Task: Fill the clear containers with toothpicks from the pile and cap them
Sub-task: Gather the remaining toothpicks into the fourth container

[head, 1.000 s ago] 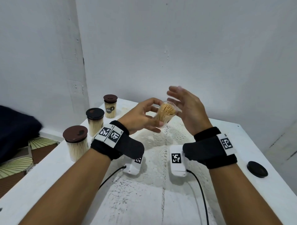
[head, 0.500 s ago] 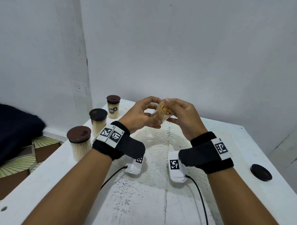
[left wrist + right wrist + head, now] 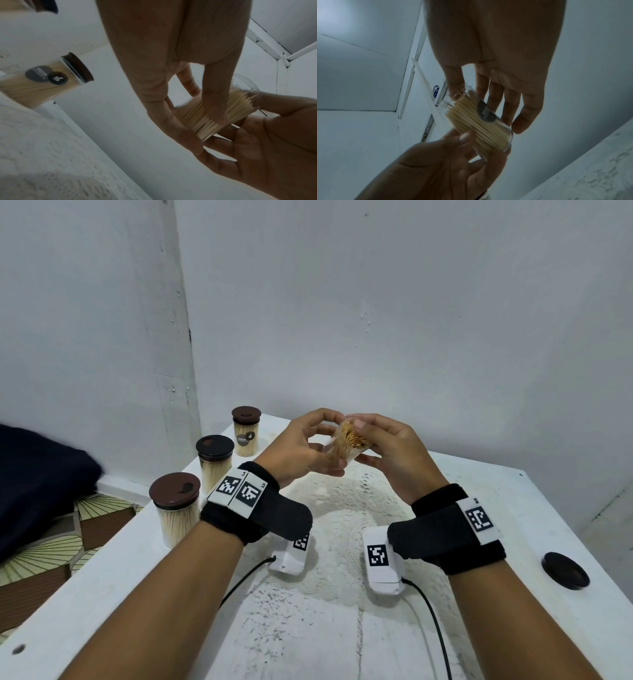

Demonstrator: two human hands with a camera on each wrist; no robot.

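Above the bench [image 3: 513,508], near its 12 o'clock edge, a clear jar [image 3: 346,445] packed with toothpicks [image 3: 352,436] is held tilted and uncapped between both hands. The left hand [image 3: 298,446] is curled round the jar's base, thumb and fingertips pinching it. The right hand [image 3: 394,453] is closed round the rim end, thumb at the mouth. At 9 to 11 o'clock three capped jars [image 3: 176,511] are stood in a row. At 3 o'clock a loose lid [image 3: 565,570] is laid flat.
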